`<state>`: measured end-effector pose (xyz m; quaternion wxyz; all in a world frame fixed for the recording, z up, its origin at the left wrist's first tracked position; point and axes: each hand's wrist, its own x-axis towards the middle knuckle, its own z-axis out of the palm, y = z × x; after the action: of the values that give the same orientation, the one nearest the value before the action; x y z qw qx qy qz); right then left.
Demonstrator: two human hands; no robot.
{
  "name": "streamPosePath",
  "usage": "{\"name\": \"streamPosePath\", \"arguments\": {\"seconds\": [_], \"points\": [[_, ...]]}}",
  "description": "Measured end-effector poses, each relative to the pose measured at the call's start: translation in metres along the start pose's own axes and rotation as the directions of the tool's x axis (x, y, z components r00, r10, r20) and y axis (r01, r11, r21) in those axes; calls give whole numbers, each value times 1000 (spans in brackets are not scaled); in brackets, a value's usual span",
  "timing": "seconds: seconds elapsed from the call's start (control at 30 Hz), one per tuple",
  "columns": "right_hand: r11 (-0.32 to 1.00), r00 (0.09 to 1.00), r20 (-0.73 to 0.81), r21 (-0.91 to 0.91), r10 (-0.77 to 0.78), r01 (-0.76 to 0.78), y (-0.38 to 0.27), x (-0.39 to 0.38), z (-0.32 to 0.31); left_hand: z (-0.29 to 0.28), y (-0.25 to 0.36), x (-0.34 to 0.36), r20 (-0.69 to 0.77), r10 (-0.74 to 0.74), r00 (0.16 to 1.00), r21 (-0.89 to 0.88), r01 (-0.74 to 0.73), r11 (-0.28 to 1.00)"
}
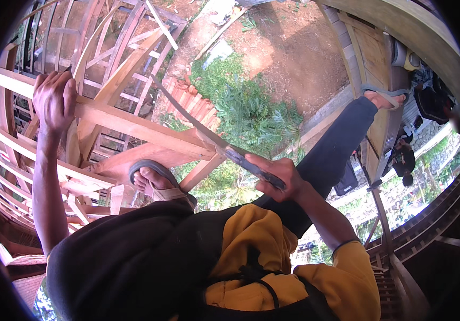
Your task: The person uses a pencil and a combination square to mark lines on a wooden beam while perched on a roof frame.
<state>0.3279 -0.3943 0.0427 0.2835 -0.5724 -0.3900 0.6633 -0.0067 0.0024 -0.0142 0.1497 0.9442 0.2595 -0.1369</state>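
Observation:
My right hand [280, 179] is closed round the dark handle of a machete [195, 124]. Its long, slightly curved blade points up and to the left, passing over a wooden beam [139, 128]. At the left, my left hand [55, 101] is closed over the top of that same beam, its fingers bent on the far side. A small dark bit shows by its knuckles, too little to name. My left foot [155, 182], in a sandal, rests on the timber below the beam. My right foot [385, 100] is stretched far out onto a wooden ledge [375, 59].
Open roof framing [107, 48] spreads over the left side. Far below lie bare soil [294, 37], green plants [251, 107] and a pile of reddish bricks or tiles [190, 101]. Two people [403, 160] are lower down at the right, near a stone wall.

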Motion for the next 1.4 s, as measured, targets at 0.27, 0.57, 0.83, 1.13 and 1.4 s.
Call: {"name": "streamPosePath", "arguments": {"seconds": [0.27,0.57,0.83,1.13,1.4], "points": [[1000,999,-27,-26,-17,17,-1,-40,-2,-5,12,2,-74,-47,996,13,48,999],[992,975,-187,-16,122,-127,-8,-36,-13,-18,6,-5,-56,-125,991,-12,125,992],[811,968,-238,-580,-82,-74,-125,101,0,-16,6,-11,86,-261,961,-188,273,943],[591,617,-78,-403,-783,699,-330,288,153,-45,64,-279,-589,-791,166,-699,386,602],[250,412,534,-351,-738,902,-349,337,265,147,120,-593,-24,-301,-953,-588,257,-767]]}}
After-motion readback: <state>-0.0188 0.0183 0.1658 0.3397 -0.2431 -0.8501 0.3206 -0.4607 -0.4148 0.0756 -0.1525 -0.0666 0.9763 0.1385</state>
